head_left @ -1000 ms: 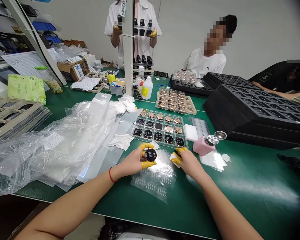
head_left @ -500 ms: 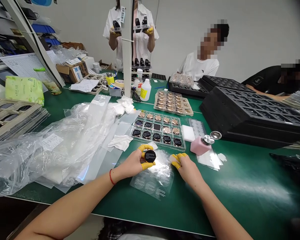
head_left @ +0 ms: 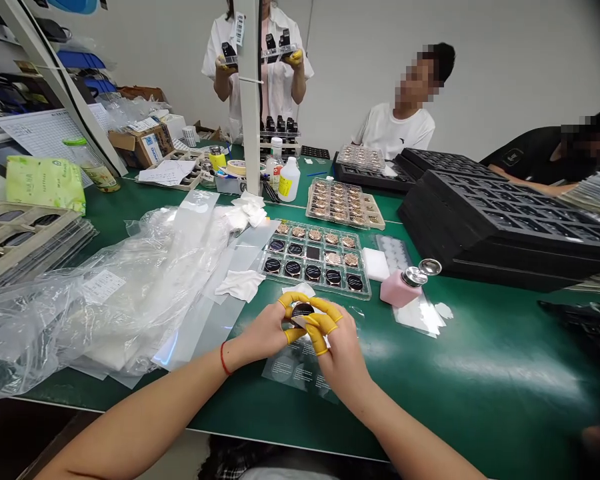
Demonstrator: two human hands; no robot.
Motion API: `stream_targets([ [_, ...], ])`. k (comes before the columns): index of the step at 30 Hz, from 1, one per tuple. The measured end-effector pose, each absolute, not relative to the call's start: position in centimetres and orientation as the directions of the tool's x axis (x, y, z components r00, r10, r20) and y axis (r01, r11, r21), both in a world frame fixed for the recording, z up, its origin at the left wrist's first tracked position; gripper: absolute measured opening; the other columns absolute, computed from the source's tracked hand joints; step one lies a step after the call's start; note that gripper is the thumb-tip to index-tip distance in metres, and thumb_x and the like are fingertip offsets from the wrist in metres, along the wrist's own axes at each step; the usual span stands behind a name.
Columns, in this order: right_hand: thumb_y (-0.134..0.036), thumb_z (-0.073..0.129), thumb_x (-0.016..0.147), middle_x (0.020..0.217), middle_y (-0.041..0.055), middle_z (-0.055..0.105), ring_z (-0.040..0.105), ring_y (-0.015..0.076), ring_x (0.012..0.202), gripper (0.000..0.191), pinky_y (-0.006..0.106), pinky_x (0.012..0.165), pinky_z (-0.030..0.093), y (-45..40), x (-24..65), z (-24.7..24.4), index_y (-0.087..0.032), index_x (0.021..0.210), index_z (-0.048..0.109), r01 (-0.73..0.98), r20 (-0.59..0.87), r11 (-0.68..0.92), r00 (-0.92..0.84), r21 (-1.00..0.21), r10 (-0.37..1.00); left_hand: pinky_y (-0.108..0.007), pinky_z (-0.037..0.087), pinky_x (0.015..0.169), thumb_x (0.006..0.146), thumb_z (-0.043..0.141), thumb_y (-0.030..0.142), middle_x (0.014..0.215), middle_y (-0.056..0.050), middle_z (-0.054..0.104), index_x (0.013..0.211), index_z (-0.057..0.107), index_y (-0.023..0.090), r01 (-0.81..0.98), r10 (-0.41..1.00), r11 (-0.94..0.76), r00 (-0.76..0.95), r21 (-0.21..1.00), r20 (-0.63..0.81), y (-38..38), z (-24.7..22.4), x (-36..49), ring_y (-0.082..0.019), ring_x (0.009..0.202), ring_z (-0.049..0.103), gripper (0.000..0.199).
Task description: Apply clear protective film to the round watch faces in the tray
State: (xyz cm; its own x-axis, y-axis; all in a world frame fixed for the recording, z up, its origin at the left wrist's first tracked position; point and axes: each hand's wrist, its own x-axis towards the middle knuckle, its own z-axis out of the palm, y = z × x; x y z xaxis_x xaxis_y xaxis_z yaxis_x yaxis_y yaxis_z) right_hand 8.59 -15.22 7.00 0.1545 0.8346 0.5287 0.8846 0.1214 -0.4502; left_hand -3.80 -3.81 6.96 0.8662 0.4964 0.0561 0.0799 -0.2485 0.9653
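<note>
A round black disc (head_left: 303, 310) bears several short rows of white lettering, too small to read; it is on the near side of the clear plastic compartment tray (head_left: 325, 287), apart from it, in the grasp of the left hand (head_left: 266, 329), whose yellow-sheathed finger and thumb clamp its rim from the left. The right hand (head_left: 341, 337), also in yellow finger sheaths, meets it from the other side, its fingertips pinched together on a small white folded piece (head_left: 299, 321) against the disc's lower face. Below both hands, on the near side of the tray, a clear plastic film (head_left: 290, 370) carries printed circles filled with fine white lines of text. Discs with similar white lettering sit in the tray's nearest row. Left of the tray, a crumpled transparent plastic bag (head_left: 160, 260) has a white printed label (head_left: 103, 285), its print unreadable; farther left, a light green soft packet (head_left: 45, 185) shows characters too blurred to make out. Beyond the tray stand a white plastic bottle (head_left: 289, 183) with a yellow label and a white upright post (head_left: 251, 100) bearing a barcode sticker (head_left: 239, 29). Right of the tray is a pink square bottle (head_left: 400, 289) with a raised metal cap.
</note>
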Motion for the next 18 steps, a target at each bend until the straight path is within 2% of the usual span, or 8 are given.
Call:
stream_targets([
  [3,-0.011,0.047,0.085,0.114,0.0086,0.058,0.046,0.0269,0.116,0.029,0.053,0.097,0.035,-15.5,8.3,6.5,-0.024,0.108,0.055,0.949,0.609,0.103,0.107,-0.299,0.786,-0.03,0.049,0.078,0.079,0.061,0.024,0.095,-0.003,0.066,0.114,0.052,0.022,0.092,0.498,-0.262,0.866,0.961,0.052,-3.8,6.8,-3.8,-0.018,0.083,0.063,0.036],
  [6,-0.008,0.048,0.083,0.104,0.0073,0.06,0.047,0.0264,0.113,0.03,0.055,0.101,0.03,-15.8,8.0,6.5,-0.025,0.106,0.055,0.973,0.653,0.078,0.085,-0.217,0.753,-0.03,0.05,0.078,0.078,0.062,0.023,0.098,-0.004,0.067,0.118,0.048,0.022,0.092,0.505,-0.242,0.862,0.966,0.045,-3.8,6.7,-3.9,-0.019,0.084,0.064,0.042],
  [13,-0.007,0.046,0.081,0.099,0.0079,0.058,0.047,0.0257,0.105,0.029,0.053,0.097,0.033,-15.0,7.9,6.5,-0.024,0.102,0.057,0.968,0.671,0.082,0.103,-0.238,0.734,-0.03,0.051,0.079,0.077,0.061,0.02,0.103,-0.005,0.066,0.117,0.05,0.022,0.085,0.521,-0.229,0.852,0.97,0.048,-4.0,6.7,-3.9,-0.019,0.086,0.064,0.042],
  [18,-0.007,0.042,0.079,0.09,0.0072,0.058,0.048,0.0243,0.089,0.029,0.047,0.088,0.038,-14.0,9.1,6.6,-0.023,0.098,0.056,0.966,0.632,0.049,0.127,-0.254,0.765,-0.03,0.051,0.08,0.077,0.062,0.021,0.104,-0.005,0.064,0.116,0.05,0.022,0.067,0.495,-0.211,0.868,0.975,0.048,-4.1,6.7,-3.8,-0.019,0.087,0.063,0.041],
])
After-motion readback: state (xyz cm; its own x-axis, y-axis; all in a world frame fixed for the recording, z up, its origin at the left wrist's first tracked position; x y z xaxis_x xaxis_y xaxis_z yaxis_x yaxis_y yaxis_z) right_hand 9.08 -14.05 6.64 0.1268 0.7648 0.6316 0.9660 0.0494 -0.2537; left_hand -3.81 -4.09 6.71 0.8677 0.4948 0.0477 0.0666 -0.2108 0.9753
